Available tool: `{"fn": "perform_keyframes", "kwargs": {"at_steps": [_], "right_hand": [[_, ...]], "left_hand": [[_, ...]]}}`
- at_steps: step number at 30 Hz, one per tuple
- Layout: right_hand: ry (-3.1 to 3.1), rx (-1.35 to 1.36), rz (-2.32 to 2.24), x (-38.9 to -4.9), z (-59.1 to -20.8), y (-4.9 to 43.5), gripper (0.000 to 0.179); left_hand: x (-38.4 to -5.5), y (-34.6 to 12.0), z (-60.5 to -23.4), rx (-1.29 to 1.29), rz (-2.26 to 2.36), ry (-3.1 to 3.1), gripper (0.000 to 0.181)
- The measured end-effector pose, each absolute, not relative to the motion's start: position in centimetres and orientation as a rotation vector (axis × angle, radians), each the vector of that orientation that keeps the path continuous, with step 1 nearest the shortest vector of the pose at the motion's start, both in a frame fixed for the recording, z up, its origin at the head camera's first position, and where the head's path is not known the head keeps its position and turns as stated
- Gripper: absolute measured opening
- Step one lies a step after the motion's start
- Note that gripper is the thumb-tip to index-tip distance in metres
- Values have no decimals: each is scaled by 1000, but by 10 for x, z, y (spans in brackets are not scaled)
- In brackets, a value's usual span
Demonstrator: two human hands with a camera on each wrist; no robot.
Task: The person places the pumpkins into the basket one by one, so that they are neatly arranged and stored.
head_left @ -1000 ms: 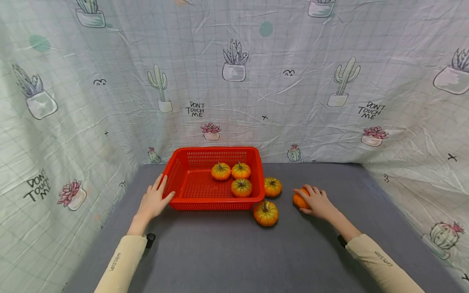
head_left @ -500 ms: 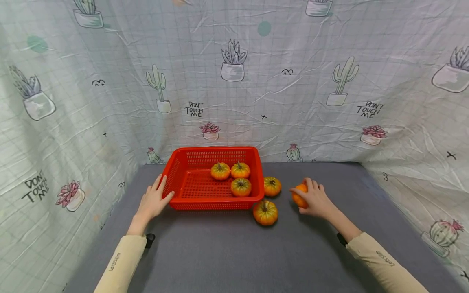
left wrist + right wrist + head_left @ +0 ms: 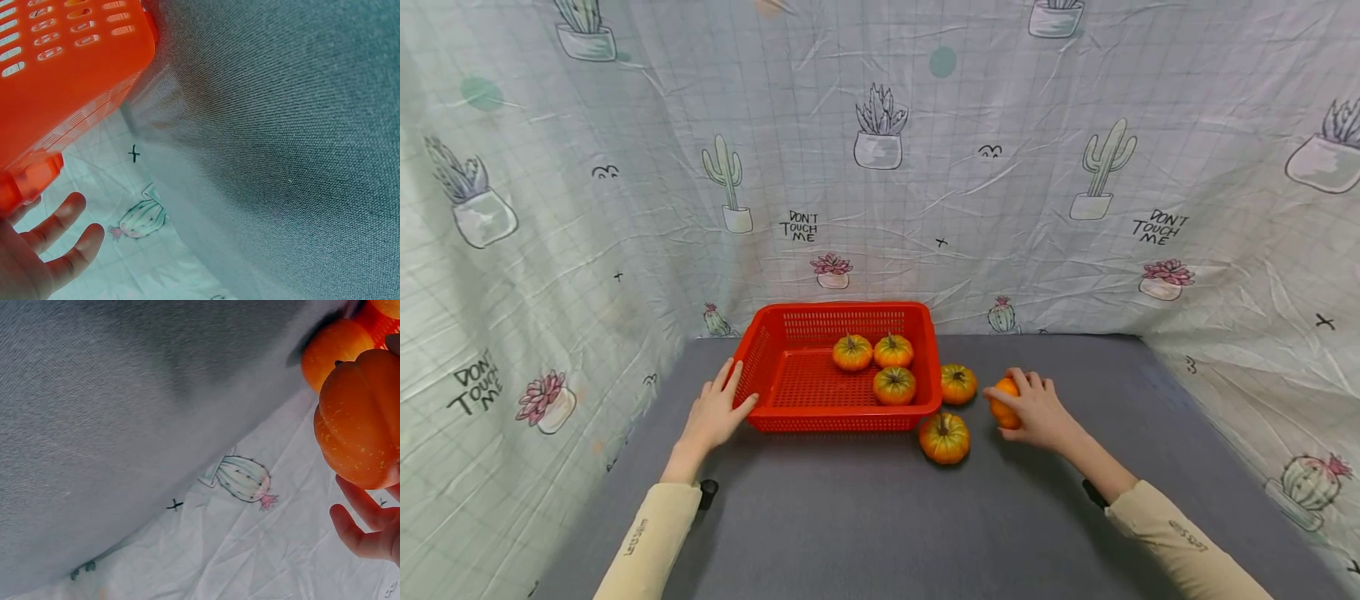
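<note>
Pumpkin (image 3: 357,422) sat gripped in the fingers of your right hand (image 3: 1041,414), right of the red basket (image 3: 842,421); your left hand (image 3: 711,415), fingers spread, lay at its rim. Moving left too low risked bumping the neighbouring pumpkin (image 3: 958,387).

The basket (image 3: 835,422) is bright red. The held pumpkin (image 3: 359,422) is plain orange with fine yellow specks; the other pumpkins (image 3: 944,442) are orange streaked yellow-green. The counter (image 3: 850,517) is slate grey. The whitish curtain (image 3: 925,200) carries a faint grid, green cacti, pink succulents and black lettering. The sleeves (image 3: 651,533) are cream with dark lettering.
</note>
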State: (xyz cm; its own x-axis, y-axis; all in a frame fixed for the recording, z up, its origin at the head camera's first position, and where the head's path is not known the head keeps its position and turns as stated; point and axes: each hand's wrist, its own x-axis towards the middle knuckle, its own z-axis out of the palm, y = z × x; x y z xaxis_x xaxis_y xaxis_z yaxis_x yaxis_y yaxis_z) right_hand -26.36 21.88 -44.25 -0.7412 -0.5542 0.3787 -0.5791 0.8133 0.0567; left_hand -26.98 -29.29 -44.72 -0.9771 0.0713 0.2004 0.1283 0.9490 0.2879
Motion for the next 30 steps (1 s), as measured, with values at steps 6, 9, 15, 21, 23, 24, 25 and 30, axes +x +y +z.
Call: {"fn": "perform_keyframes", "kwargs": {"at_steps": [6, 9, 15, 21, 23, 24, 25, 30], "right_hand": [[-2552, 878, 68, -263, -438, 212, 56], [-2523, 876, 70, -262, -435, 209, 54], [-2499, 848, 74, -261, -429, 201, 56], [-2432, 840, 97, -262, -423, 193, 57], [-2393, 843, 101, -262, -421, 189, 58], [-2375, 841, 96, -263, -419, 187, 58], [-2359, 839, 93, -263, -418, 185, 59], [-2323, 828, 79, -265, -413, 174, 62]], "left_hand": [[-270, -292, -446, -149, -451, -2910, 72], [-270, -293, -446, -159, -447, -2911, 73], [-269, -293, -445, -154, -454, -2915, 72], [-268, -292, -444, -153, -449, -2919, 72], [-267, -292, -444, -153, -449, -2918, 71], [-267, -292, -443, -152, -449, -2918, 71], [-267, -292, -443, -152, -449, -2917, 71], [-267, -292, -444, -153, -447, -2915, 71]]}}
